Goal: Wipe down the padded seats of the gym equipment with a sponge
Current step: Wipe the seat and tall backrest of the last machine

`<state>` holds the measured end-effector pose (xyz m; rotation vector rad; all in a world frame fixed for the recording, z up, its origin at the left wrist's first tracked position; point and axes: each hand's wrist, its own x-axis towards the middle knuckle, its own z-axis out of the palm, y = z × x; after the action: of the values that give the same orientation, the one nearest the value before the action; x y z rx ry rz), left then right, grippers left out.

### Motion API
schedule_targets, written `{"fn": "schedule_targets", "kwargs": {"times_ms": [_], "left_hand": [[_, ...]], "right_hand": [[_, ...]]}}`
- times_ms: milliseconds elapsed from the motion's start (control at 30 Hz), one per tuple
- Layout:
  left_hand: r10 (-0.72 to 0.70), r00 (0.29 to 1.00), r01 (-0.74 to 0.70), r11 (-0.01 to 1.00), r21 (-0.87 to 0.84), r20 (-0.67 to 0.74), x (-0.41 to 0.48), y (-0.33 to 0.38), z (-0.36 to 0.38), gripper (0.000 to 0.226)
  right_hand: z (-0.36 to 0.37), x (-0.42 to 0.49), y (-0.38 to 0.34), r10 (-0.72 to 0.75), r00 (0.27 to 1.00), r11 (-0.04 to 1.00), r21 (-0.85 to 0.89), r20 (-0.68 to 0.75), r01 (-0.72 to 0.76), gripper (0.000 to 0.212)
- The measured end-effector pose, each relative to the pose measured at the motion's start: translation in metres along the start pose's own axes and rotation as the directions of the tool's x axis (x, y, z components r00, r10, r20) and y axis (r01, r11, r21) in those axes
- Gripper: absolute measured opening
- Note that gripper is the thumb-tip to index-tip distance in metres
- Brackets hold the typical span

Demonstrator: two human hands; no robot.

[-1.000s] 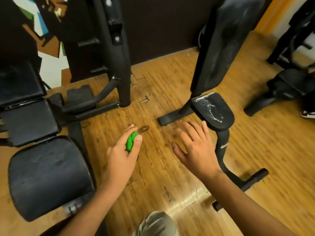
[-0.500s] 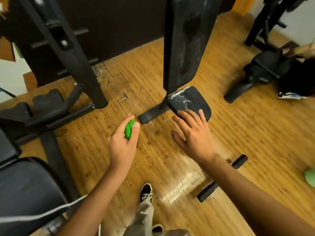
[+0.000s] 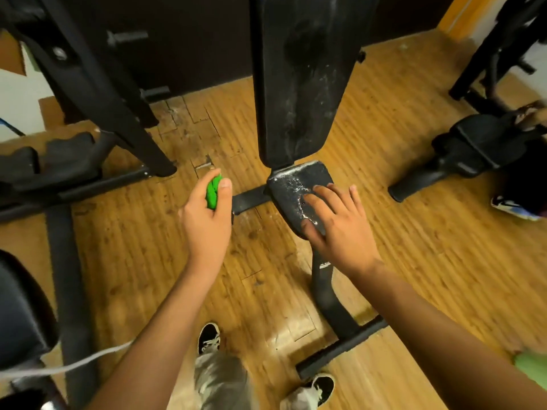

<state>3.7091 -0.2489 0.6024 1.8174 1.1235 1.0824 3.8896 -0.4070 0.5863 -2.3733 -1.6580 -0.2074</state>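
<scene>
Whereas half a second ago the right hand [image 3: 337, 226] had only its fingertips at the near edge of the seat [image 3: 291, 184], it now reaches over the seat's near right part and covers that corner. Its palm faces down and its fingers are straight and slightly spread, the thumb out to the left at the seat's near edge. Whether the palm bears on the pad cannot be told. The left hand [image 3: 207, 220] holds as before: it grips the green sponge [image 3: 213, 193], squeezed between thumb and curled fingers, with the thumb tip on top. The sponge is above the floor [image 3: 414, 261], just left of the seat and apart from it, as in both earlier frames. The seat and backrest [image 3: 299, 84] have come nearer the middle of the view and stand larger than a second ago. Whitish wet streaks show on the seat's bare part and on the lower backrest. The frame [image 3: 325, 294] curves down from under the seat toward the person. A shoe [image 3: 209, 338] stands on the floor between the forearms.
</scene>
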Motion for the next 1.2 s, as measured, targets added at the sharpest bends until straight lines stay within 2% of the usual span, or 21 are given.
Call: {"fn": "schedule_targets", "kwargs": {"times_ms": [200,367,433,500,567,667,767,967,1200], "left_hand": [[-0.036,0.974,0.023,0.998,-0.060,-0.224,0.026,0.022,0.056,0.039],[-0.008,0.912,-0.018,0.998,-0.060,-0.410,0.121,0.016,0.081,0.036],[0.060,0.945,-0.077,0.996,-0.042,-0.322,0.163,0.013,0.087,0.035],[0.171,0.980,-0.176,0.984,-0.041,-0.101,0.194,0.012,0.091,0.036],[0.259,0.962,-0.257,0.966,-0.036,0.086,0.215,0.013,0.094,0.036],[0.313,0.921,-0.320,0.947,-0.011,0.230,0.228,0.009,0.101,0.035],[0.322,0.898,-0.334,0.942,-0.012,0.300,0.223,-0.010,0.106,0.033],[0.227,0.885,-0.238,0.971,-0.022,0.406,0.190,-0.057,0.131,0.031],[0.124,0.902,-0.139,0.990,0.007,0.414,0.173,-0.083,0.173,0.033]], "right_hand": [[0.001,0.002,0.070,-0.100,0.995,0.995,-0.001,0.029,0.100,0.042],[0.022,0.044,0.104,-0.099,0.994,0.995,-0.013,0.055,0.100,0.044],[0.033,0.067,0.114,-0.093,0.993,0.995,-0.022,0.066,0.095,0.045],[0.047,0.087,0.124,-0.111,0.990,0.993,-0.034,0.088,0.114,0.044],[0.060,0.104,0.134,-0.146,0.982,0.986,-0.068,0.122,0.155,0.044],[0.076,0.123,0.146,-0.174,0.976,0.980,-0.078,0.131,0.185,0.046],[0.092,0.132,0.162,-0.202,0.975,0.975,-0.072,0.088,0.209,0.044],[0.129,0.144,0.195,-0.220,0.969,0.973,-0.048,0.113,0.226,0.049],[0.191,0.178,0.230,-0.335,0.933,0.940,-0.017,0.129,0.340,0.048]]}}
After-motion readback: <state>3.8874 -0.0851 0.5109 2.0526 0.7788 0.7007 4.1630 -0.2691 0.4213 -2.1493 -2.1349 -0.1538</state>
